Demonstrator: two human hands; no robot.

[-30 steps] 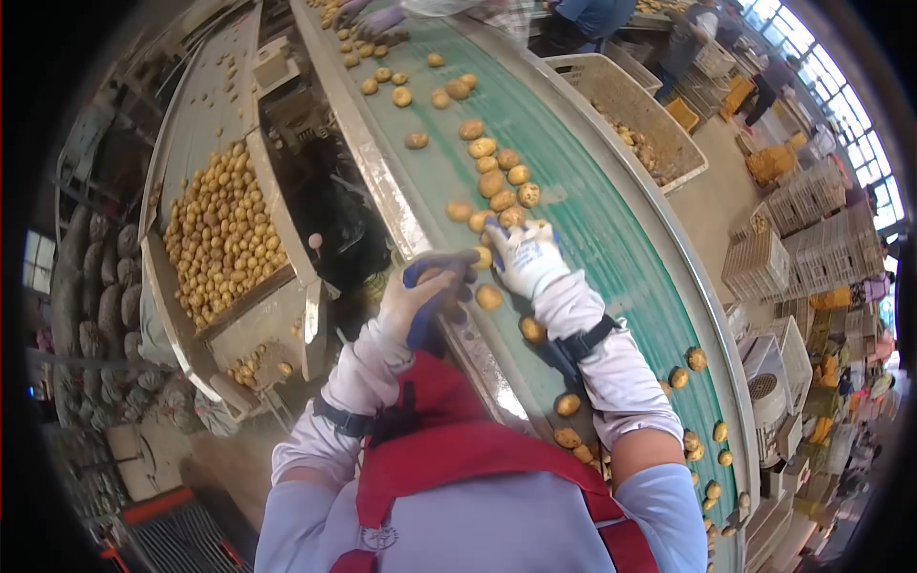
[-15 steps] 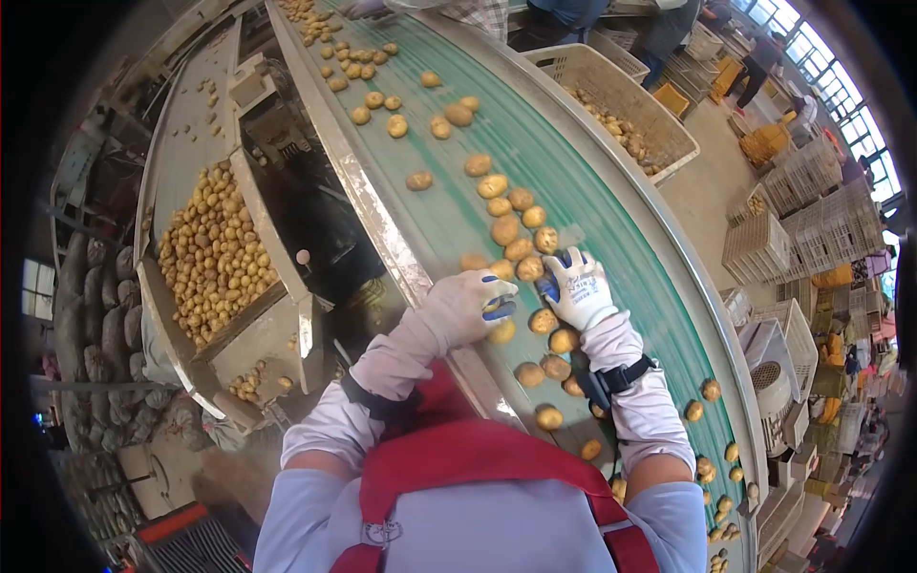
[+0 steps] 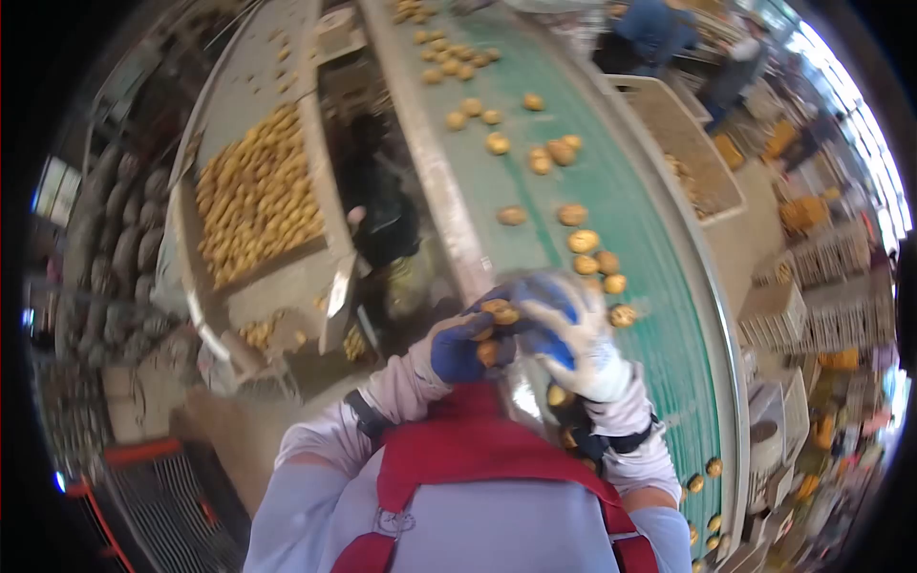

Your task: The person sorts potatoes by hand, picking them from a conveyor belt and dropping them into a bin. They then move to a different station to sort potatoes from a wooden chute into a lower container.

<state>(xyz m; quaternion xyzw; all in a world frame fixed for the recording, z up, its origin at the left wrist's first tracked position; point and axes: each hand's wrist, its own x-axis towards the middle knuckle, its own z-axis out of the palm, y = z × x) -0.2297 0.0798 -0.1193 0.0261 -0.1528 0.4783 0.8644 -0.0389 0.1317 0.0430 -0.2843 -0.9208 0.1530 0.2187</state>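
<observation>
My left hand (image 3: 458, 351), in a white glove with a blue palm, is raised before my chest at the near edge of the conveyor. It is turned palm up and closed around potatoes (image 3: 499, 311); two of them show. Beside it my right hand (image 3: 578, 339), gloved alike and blurred, has its fingers apart and its blue palm turned to the left hand. No potato shows clearly in it. Farther up the green belt (image 3: 659, 286) lie loose potatoes, one (image 3: 623, 316) just beyond my right hand.
Left of the belt, a metal chute (image 3: 334, 258) holds a heap of potatoes (image 3: 258, 196). A large crate (image 3: 659, 95) with potatoes stands beyond the belt's right rail. Stacked crates (image 3: 831, 263) are farther right. A person (image 3: 740, 72) is at the upper right.
Both hands have lifted off the belt and come together nearer my chest. Potatoes are now in my left hand, which has turned palm up. The view has shifted, so the belt appears farther right.
</observation>
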